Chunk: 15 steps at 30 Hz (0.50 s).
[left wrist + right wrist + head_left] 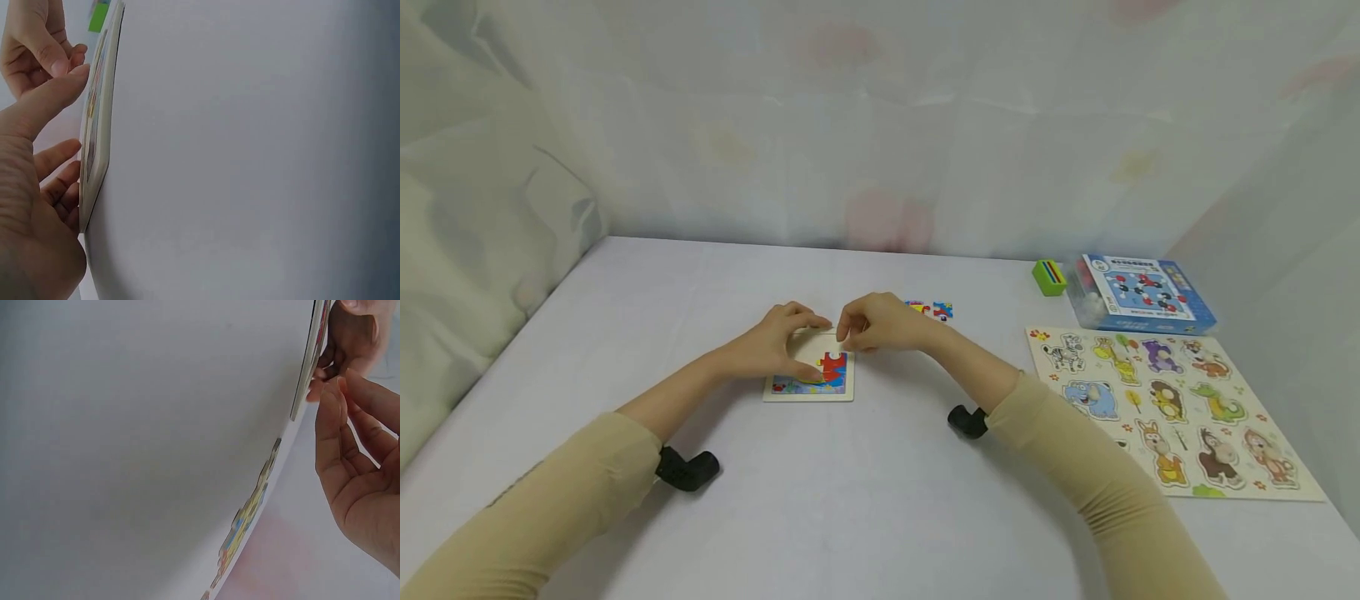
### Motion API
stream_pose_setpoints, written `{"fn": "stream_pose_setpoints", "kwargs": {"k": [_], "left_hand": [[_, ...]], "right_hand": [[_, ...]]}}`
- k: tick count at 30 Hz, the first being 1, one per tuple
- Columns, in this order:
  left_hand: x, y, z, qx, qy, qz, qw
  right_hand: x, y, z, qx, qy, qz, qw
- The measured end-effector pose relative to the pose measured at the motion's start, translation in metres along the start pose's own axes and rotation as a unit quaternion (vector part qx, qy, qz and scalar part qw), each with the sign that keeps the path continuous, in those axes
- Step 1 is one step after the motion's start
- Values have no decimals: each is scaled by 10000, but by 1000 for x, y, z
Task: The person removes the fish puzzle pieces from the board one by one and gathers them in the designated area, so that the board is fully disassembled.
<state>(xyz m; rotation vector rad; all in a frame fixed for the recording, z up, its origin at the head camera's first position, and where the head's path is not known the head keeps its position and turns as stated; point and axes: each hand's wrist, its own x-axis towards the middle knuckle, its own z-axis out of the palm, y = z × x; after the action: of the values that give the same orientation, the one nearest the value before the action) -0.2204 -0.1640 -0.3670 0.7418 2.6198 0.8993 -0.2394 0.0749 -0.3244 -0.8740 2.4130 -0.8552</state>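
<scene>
A square puzzle board lies on the table, its lower part filled with blue and red pieces and its upper part bare wood. My left hand grips across it from the left, thumb on the pieces and fingers at the far edge; the left wrist view shows this hand beside the board. Bent fingers of my right hand are at the board's upper right, thumb and index tips close together. In the right wrist view, the tips of this hand hide whatever may be between them.
Loose colourful puzzle pieces lie behind my right wrist. At the right are a green block, a boxed set and a large animal puzzle board. A black device is strapped at each wrist. Curtains hang behind and beside the table.
</scene>
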Motion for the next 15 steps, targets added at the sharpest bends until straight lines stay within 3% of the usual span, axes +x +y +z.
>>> {"fn": "stream_pose_setpoints", "kwargs": {"k": [15], "left_hand": [[4,4,7,264,217,118,9993]], "right_hand": [[9,-7,13,-84,-337,-217,9992]]}}
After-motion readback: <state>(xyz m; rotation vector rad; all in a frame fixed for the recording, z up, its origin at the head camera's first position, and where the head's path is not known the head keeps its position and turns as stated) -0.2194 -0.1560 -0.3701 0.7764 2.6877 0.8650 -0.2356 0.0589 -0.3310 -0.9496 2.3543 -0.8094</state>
